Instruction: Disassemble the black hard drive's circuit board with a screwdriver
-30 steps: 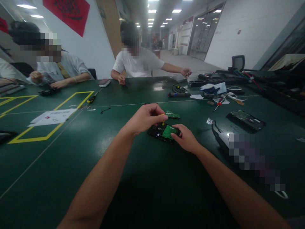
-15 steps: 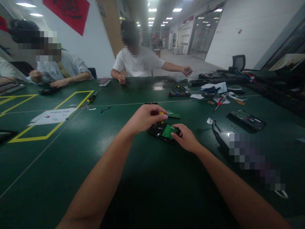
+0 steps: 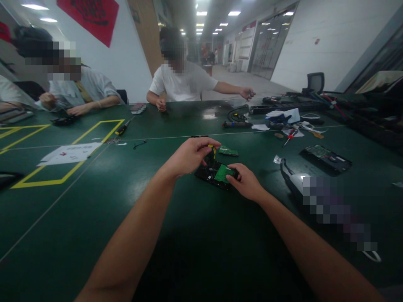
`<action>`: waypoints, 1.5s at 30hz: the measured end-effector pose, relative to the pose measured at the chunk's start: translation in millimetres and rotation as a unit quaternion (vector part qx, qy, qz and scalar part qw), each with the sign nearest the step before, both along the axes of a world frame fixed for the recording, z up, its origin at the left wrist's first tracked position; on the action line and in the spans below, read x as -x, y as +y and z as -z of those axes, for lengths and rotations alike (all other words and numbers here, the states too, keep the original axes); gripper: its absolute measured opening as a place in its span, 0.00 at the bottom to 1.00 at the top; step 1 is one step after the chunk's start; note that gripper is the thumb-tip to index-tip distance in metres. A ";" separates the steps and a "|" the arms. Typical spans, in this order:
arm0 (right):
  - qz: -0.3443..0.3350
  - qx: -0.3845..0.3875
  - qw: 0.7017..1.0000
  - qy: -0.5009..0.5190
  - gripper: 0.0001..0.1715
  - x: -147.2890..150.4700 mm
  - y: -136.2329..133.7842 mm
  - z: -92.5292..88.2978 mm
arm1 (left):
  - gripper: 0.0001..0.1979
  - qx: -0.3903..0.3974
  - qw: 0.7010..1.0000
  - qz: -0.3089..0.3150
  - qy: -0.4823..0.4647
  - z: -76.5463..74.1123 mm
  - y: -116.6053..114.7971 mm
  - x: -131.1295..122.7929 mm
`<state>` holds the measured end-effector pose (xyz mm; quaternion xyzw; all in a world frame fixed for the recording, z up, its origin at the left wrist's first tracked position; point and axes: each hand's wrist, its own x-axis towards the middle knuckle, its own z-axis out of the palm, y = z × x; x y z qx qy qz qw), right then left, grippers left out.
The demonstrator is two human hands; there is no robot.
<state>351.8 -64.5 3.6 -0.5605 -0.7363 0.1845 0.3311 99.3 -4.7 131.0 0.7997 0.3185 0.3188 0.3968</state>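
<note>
My left hand is closed round a short yellow-and-black screwdriver, held upright over the hard drive. Its tip is too dark to make out. The black hard drive lies on the table, with a green circuit board on its upper face. Gripping the drive's right end is my right hand, thumb on top and fingers along the far side. Just behind the drive lies a loose green circuit board. Part of another dark object shows beyond my left hand.
A second hard drive and a blurred-out long pouch-like item lie at right. Farther back are a red screwdriver, a dark cylindrical tool and cables. Left are white paper and another screwdriver. Two people sit opposite.
The fingers of my left hand have shifted on the screwdriver, and its yellow handle shows from a turned side. My right hand and the hard drive stay in place.
</note>
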 end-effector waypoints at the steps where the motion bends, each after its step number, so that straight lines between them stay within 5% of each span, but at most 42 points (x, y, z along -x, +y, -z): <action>1: 0.001 0.000 1.000 0.000 0.21 0.2 0.2 0.2 | 0.16 0.001 1.000 0.003 0.002 0.7 0.2 -0.8; 21: 0.001 0.005 1.000 0.000 0.21 2.1 -0.3 -1.9 | 0.18 -0.061 0.997 -0.030 0.036 -3.6 -5.8 -3.8; 31: -0.002 -0.002 1.000 0.001 0.20 1.7 0.2 -0.6 | 0.17 0.029 0.999 0.031 -0.019 -2.5 -9.1 -8.9; 45: 0.001 -0.013 1.000 0.005 0.20 1.7 1.3 1.1 | 0.17 0.032 0.997 -0.009 -0.063 3.3 -7.4 -11.5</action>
